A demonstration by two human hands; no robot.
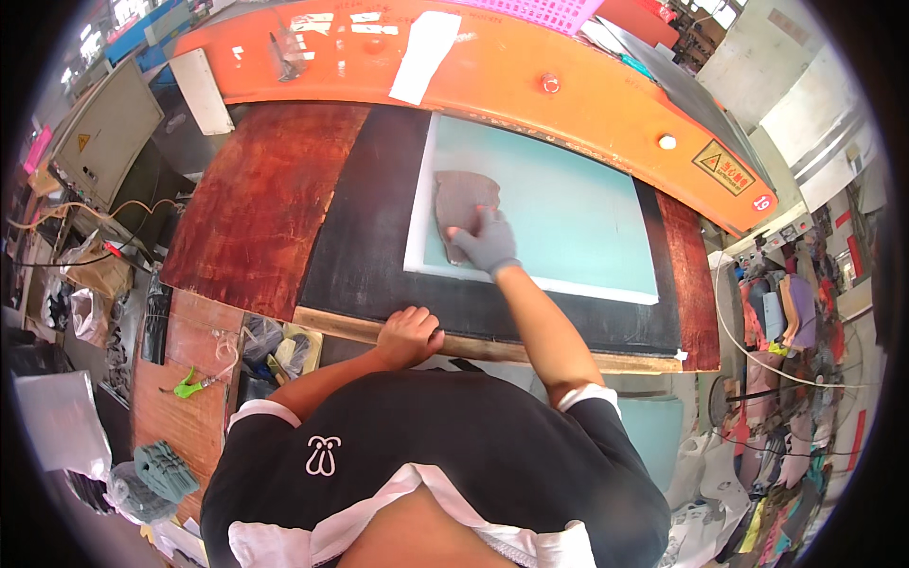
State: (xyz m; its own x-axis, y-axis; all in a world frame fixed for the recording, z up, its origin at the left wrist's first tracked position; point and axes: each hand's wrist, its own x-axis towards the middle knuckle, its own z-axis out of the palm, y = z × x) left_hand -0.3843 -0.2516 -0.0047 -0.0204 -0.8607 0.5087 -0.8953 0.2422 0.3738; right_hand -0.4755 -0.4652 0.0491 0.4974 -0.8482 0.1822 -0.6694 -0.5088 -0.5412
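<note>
Brown-grey piece: here it is (464, 192), lying flat, reaching out beyond and left of the right grip, its near right part under that hand.
Right grip: gloved in grey (492, 242), thumb and fingers spread over the piece — bare tips showing at the thumb and a finger.
Pale blue-green sheet: directly beneath piece and right grip (578, 208), running well off to the right.
Left grip: bare (410, 337), nearer the body and left of the right one, fingers curled at the wooden edge (483, 350); whether they pinch it, I cannot tell.
Black board: under the sheet (365, 189), showing on both sides of the right grip.
Table: red-brown surface (256, 208), out past the board, left and right of both grips.
Orange beam: right across, beyond the right grip (502, 71) — a white strip (426, 57) on it, a pink basket (544, 11) at the top.
Green-handled tool: away left of the left grip (189, 385).
</note>
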